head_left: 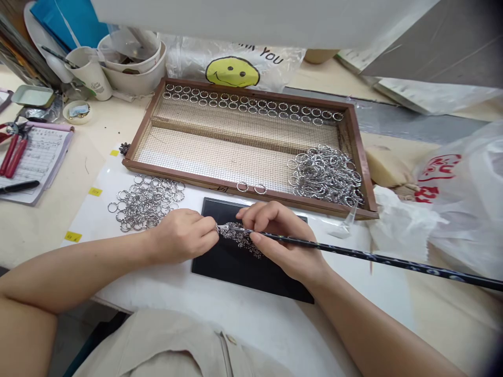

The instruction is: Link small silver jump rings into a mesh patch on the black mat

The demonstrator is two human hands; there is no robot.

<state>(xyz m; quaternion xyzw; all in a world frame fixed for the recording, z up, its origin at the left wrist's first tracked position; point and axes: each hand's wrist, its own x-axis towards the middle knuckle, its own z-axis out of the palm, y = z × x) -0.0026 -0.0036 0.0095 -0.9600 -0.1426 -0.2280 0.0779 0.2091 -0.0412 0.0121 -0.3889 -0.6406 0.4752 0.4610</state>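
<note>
Both forearms are bare from the elbows down to the hands, with no sleeves, watch, bracelet or gloves on them. The left hand [183, 235] and the right hand [281, 238] carry no rings that can be seen, and the fingernails look short and plain. Below the hands, nearest the camera, lies a beige garment [184, 343] of woven cloth with a stitched seam and one small pale button.

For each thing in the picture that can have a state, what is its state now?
Left hand: pinched shut at the stick's tip.
Right hand: shut on the stick, held like a pen.
Black mat: flat, small shiny pieces heaped on it.
Tray: open, rings in a row and a pile.
Loose rings: spread beside the tray.
</note>
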